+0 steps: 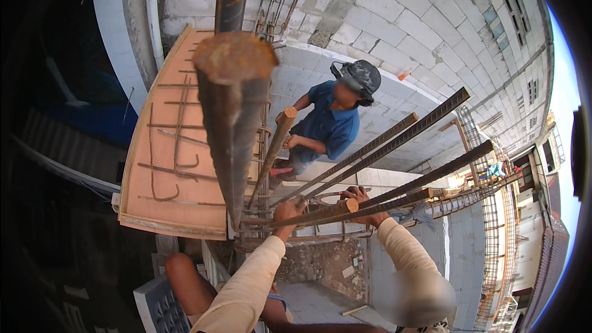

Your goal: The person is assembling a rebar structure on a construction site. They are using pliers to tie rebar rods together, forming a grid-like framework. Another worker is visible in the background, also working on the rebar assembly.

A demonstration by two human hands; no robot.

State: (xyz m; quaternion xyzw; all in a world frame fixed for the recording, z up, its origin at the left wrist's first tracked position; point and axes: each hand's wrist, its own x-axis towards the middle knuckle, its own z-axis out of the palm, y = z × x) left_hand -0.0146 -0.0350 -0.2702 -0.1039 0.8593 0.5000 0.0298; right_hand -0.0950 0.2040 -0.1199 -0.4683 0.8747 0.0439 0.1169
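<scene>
My left hand is closed among upright ribbed steel bars, at a cage of thinner rebar; what its fingers hold is hidden. My right hand is a short way to the right, fingers curled beside a rebar that slants up to the right; a thin piece near its fingertips is too small to name. In front of both hands passes a shorter rebar with a rusty cut end. Close to the camera, a thick rebar rises on the left. Another rebar leans up behind my left hand.
An orange-brown board at the left carries several bent bars and hooks. Beyond the cage, a person in a blue shirt and dark cap stands before a block wall. Rubble ground lies below; a rebar cage runs along the right.
</scene>
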